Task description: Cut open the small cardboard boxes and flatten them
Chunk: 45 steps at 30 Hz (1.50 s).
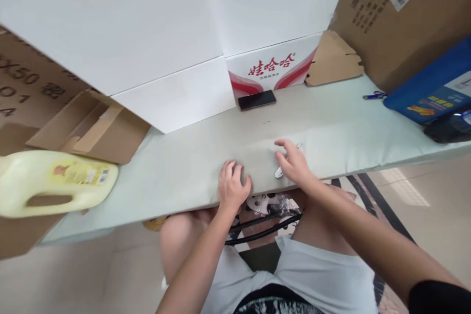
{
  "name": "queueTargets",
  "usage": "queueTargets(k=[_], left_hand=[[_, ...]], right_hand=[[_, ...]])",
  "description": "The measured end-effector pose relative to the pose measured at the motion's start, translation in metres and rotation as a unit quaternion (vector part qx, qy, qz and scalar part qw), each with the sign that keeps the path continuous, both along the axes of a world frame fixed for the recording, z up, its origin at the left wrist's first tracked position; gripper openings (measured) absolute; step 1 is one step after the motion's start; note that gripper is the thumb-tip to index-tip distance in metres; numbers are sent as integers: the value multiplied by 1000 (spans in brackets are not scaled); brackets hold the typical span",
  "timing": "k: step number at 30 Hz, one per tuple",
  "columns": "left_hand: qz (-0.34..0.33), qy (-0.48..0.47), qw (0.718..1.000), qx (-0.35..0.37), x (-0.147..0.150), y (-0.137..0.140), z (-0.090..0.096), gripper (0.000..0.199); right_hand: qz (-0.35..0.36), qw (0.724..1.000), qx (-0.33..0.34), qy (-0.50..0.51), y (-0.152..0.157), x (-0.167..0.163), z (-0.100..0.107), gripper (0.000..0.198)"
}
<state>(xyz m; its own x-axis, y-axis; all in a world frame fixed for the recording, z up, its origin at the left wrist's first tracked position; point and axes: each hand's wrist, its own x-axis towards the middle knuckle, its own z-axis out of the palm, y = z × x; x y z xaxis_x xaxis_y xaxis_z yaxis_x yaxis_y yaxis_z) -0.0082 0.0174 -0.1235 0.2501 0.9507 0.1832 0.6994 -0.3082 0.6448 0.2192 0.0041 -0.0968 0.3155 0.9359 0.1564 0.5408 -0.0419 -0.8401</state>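
My left hand (232, 185) lies on the pale green tabletop (184, 171) near its front edge, fingers apart and slightly bent, with nothing in it. To its right, my right hand (294, 162) is over the same surface, thumb and index finger apart. A small white object (278, 172) sits just beside and partly under my right hand; its kind cannot be made out. Past that hand's knuckles, a tiny ring-like thing (299, 146) shows. A short dark thread-like piece (267, 121) lies farther back on the tabletop.
A black phone (256, 100) rests against a white and red carton (274, 69) at the back. Large white boxes (147, 24) stand behind. On the left are a yellow jug (86, 167) and an open cardboard box (106, 132); on the right, a pen (374, 95) and a blue container (430, 88).
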Motion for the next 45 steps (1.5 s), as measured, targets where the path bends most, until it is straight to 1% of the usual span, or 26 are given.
queueTargets(k=[2, 5, 6, 8, 10, 12, 15, 18, 20, 22, 25, 28, 30, 32, 35, 39, 41, 45], left_hand=[[8, -69, 997, -15, -5, 0, 3, 24], [30, -88, 996, 0, -32, -3, 9, 25], [42, -87, 995, 8, -46, -4, 12, 25], [69, -81, 994, 25, -78, -8, 20, 24], [98, -69, 992, 38, -115, -8, 30, 24], [126, -52, 989, 49, -151, -2, 43, 23], [155, -20, 986, 65, -197, 23, 69, 24], [169, 20, 982, 84, -230, 64, 100, 28], [178, 152, 967, 97, -246, 93, 121, 35], [199, 258, 942, 84, -258, 120, 136, 46], [221, 366, 902, 64, -274, 148, 148, 64], [249, 417, 874, 31, -284, 164, 147, 74], [264, 420, 868, 8, -286, 170, 145, 70], [267, 410, 872, 9, -283, 171, 143, 62], [257, 403, 878, 34, -272, 167, 143, 55], [222, 414, 880, 63, -250, 159, 148, 53], [215, 413, 882, 70, -236, 155, 152, 53], [231, 387, 892, 43, -209, 144, 160, 55]], right_hand=[[73, 997, 13, -25, -12, -43, -3, 31], [149, 987, 32, -49, -20, -88, -12, 34], [166, 983, 37, -68, -21, -97, -17, 35], [183, 972, 47, -140, -24, -109, -28, 36], [176, 953, 57, -239, -27, -113, -37, 36], [158, 935, 60, -313, -31, -114, -42, 36], [143, 916, 62, -371, -35, -115, -43, 35], [136, 902, 66, -404, -35, -117, -40, 34], [132, 896, 69, -419, -35, -118, -39, 33], [128, 891, 72, -429, -34, -119, -38, 33], [122, 888, 76, -437, -34, -120, -37, 32], [120, 888, 75, -439, -34, -121, -36, 31], [121, 887, 74, -439, -33, -122, -35, 31], [122, 887, 73, -440, -33, -122, -35, 31], [120, 887, 68, -440, -33, -122, -35, 31], [123, 888, 66, -439, -33, -121, -36, 31], [125, 887, 69, -440, -33, -120, -36, 32], [123, 886, 68, -441, -33, -121, -36, 32]])
